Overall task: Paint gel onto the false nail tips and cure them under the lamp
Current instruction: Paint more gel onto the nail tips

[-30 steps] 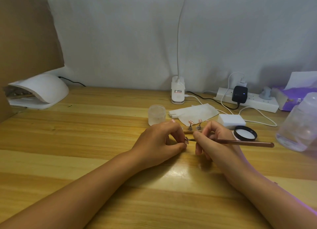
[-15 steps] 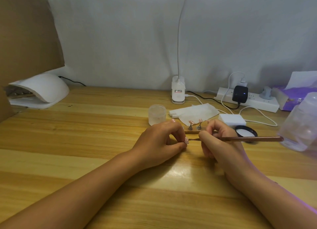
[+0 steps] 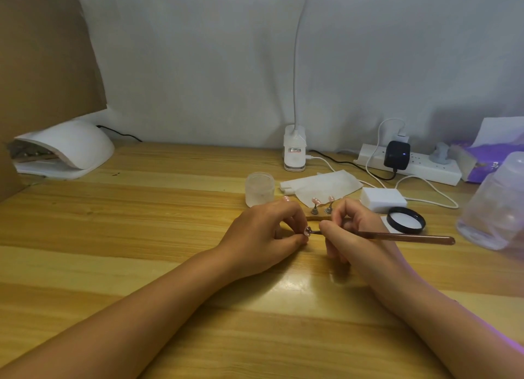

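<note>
Dim, soft light; table (image 3: 141,236) glare; edges bowed

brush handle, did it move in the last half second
Yes. The brush handle's far end swung back towards the person: half a second ago it crossed the near rim of the black lid; now it lies just nearer than it.

wooden table (image 3: 141,236), lamp (image 3: 65,149), jar (image 3: 259,188)
</note>
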The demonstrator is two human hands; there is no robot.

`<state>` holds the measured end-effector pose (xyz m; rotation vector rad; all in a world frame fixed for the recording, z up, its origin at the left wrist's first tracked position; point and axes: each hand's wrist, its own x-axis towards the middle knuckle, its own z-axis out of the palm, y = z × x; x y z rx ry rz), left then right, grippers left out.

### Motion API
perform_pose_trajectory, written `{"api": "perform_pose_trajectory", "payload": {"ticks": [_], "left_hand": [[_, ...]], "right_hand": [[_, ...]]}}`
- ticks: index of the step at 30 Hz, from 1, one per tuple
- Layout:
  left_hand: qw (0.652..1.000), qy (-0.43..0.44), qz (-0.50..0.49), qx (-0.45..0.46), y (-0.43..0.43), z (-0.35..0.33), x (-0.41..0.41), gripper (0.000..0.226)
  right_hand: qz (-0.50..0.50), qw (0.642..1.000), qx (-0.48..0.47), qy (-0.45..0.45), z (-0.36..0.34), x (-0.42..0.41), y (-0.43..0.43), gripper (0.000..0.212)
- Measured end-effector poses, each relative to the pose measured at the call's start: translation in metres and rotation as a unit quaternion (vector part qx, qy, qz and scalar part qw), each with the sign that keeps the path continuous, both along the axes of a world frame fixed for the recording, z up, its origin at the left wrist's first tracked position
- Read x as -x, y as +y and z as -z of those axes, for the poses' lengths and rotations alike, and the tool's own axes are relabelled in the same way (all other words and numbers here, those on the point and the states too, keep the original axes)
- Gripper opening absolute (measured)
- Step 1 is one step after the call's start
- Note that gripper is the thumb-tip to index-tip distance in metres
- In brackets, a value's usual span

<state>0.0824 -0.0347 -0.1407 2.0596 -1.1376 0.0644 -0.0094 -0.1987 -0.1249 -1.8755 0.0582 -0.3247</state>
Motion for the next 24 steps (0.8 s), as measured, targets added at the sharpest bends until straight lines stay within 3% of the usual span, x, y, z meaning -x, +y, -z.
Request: {"api": "perform_pose_trajectory", "payload": {"ticks": [5,11,24], "left_hand": [[1.0,0.005,0.001,-0.004,0.0003,0.0,-0.0003,0.01],[1.0,0.013,-0.006,-0.007,0.0008,0.0009,-0.0016,0.009],[1.0,0.0,-0.002,-0.007,0.0007,0.0003,-0.0012,0.009]], "right_hand": [[-0.002,1.0,0.002,0.002,0.0005,-0.0012,-0.0006,0.012],[0.001,0.997,-0.066,-0.027,0.0015,-0.0007,-0.003,0.015],[-0.016,1.0,0.004,0.005,-0.0003,-0.0001,-0.0005,0.011]]}}
